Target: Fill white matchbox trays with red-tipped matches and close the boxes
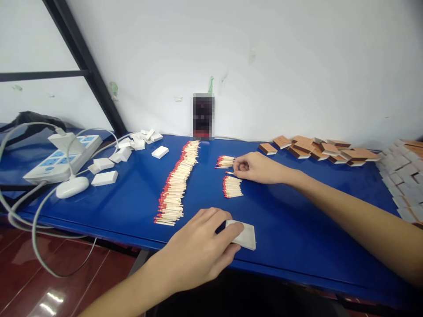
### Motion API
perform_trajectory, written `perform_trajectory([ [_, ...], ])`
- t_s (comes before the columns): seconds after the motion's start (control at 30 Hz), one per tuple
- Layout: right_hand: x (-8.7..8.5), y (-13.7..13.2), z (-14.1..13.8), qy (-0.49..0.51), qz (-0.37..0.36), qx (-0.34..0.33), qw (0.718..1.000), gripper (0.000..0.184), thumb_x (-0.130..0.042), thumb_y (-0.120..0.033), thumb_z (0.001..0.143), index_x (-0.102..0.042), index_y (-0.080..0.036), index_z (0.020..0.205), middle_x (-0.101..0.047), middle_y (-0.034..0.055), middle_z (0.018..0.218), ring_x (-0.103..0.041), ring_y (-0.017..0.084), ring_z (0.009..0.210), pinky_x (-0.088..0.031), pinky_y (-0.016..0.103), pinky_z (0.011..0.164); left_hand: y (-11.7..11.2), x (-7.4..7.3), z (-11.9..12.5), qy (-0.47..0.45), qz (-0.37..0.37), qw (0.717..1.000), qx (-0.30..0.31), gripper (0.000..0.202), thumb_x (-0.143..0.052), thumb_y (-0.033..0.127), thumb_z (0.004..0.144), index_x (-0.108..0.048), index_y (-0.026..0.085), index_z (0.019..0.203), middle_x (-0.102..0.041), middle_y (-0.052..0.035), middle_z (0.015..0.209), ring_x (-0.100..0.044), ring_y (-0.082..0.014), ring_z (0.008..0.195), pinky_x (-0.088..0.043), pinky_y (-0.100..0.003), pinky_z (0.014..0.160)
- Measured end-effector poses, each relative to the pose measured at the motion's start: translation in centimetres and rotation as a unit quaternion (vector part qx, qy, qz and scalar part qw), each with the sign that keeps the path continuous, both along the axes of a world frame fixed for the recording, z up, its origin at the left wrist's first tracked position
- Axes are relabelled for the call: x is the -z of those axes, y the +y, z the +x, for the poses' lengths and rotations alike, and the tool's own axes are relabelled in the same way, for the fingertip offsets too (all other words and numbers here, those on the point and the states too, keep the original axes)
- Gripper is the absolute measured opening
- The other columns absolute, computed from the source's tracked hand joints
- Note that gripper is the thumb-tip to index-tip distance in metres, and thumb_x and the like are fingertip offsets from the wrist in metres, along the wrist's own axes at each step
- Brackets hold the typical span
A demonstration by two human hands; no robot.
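My left hand (208, 240) grips a white matchbox tray (246, 237) near the table's front edge, thumb on top. Farther back, my right hand (253, 167) is closed in a pinch at a match (229, 173), fingertips partly hidden. Just beside the fingers is a small group of red-tipped matches (225, 161). A second small group of matches (232, 187) lies fanned out just in front of that hand. To the left, a long row of matches (175, 187) runs from the wall toward the front, red heads mostly facing left.
Several white trays (104, 178) lie at the left, near a power strip (54, 165), cables and a white oval device (72, 187). Brown matchbox covers (302, 147) are heaped at the back right, beside stacked boxes (405, 176). A blurred dark object (203, 115) leans at the wall.
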State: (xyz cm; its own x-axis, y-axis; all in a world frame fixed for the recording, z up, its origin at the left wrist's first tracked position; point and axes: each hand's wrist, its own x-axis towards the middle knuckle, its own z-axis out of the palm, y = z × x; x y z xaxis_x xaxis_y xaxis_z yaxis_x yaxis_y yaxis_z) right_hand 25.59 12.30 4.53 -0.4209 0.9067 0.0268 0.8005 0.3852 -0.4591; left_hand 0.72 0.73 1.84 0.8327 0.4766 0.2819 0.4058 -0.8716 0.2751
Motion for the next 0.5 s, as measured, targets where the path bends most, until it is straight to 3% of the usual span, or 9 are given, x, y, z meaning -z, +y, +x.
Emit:
perform_trajectory([
  [0.17, -0.3, -0.2, -0.1, 0.020, -0.021, -0.042, 0.999, 0.016, -0.055, -0.027, 0.082, -0.065, -0.018, 0.073, -0.057, -0.0013, 0.063, -0.047, 0.012, 0.057, -0.034, 0.026, 0.057, 0.0, 0.0, -0.1, -0.010, 0.001, 1.000, 0.000, 0.024, -0.049, 0.018, 0.101, -0.051, 0.018, 0.125, -0.056, -0.0103, 0.115, -0.054, -0.0280, 0.111, -0.048, -0.046, 0.094],
  [0.3, 0.6, -0.1, -0.4, 0.040, 0.053, -0.018, 0.998, 0.023, -0.051, -0.030, 0.088, -0.070, -0.017, 0.092, -0.053, -0.0027, 0.060, -0.046, 0.012, 0.056, -0.033, 0.026, 0.059, 0.0, 0.0, -0.1, -0.014, 0.014, 1.000, -0.004, 0.023, -0.049, 0.018, 0.101, -0.052, 0.018, 0.123, -0.056, -0.0097, 0.112, -0.055, -0.0281, 0.109, -0.049, -0.046, 0.094],
  [0.5, 1.5, 0.1, -0.6, 0.052, 0.058, -0.034, 0.996, 0.022, -0.054, -0.033, 0.088, -0.067, -0.017, 0.081, -0.048, -0.0043, 0.056, -0.040, 0.010, 0.053, -0.031, 0.025, 0.059, 0.0, 0.0, 0.0, -0.012, 0.014, 1.000, -0.003, 0.022, -0.048, 0.017, 0.101, -0.052, 0.017, 0.122, -0.056, -0.0101, 0.111, -0.056, -0.0281, 0.107, -0.051, -0.046, 0.091],
])
